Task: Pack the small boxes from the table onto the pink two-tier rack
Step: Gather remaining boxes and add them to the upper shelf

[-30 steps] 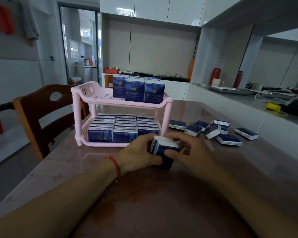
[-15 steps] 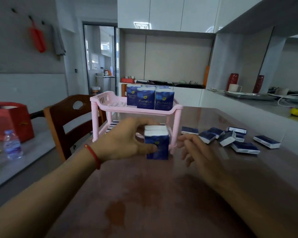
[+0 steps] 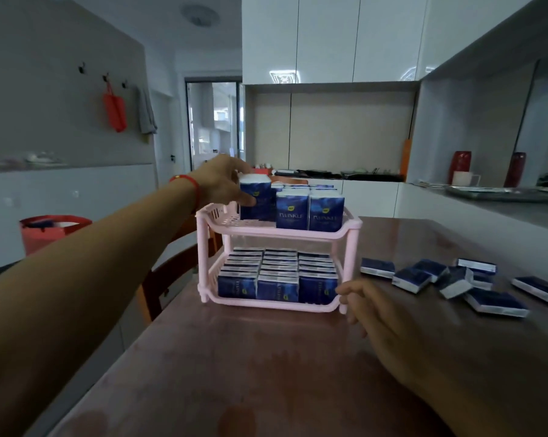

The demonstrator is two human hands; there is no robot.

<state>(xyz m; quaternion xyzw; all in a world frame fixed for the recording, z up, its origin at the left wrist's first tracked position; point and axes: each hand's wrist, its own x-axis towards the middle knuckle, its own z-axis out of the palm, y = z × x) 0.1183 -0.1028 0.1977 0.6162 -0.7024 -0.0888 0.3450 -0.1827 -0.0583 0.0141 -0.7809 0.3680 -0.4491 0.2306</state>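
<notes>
1 pink rack (image 3: pixel 351 230) w/ 2 tiers; top tier shows 3 upright blue boxes across the front – one (image 3: pixel 255 199) in the left hand (image 3: pixel 223 181), plus two (image 3: pixel 292 209) (image 3: pixel 326 211) beside it – and more behind, can't count those. Bottom tier: 3 columns of boxes (image 3: pixel 277 277), approx 6 deep each, exact no. unclear. Loose boxes (image 3: pixel 412 280) on the table (image 3: pixel 266 373): approx 7–8, pile overlaps so not sure; 2 hands in view, right hand (image 3: pixel 383 316) by the rack's front right leg.
</notes>
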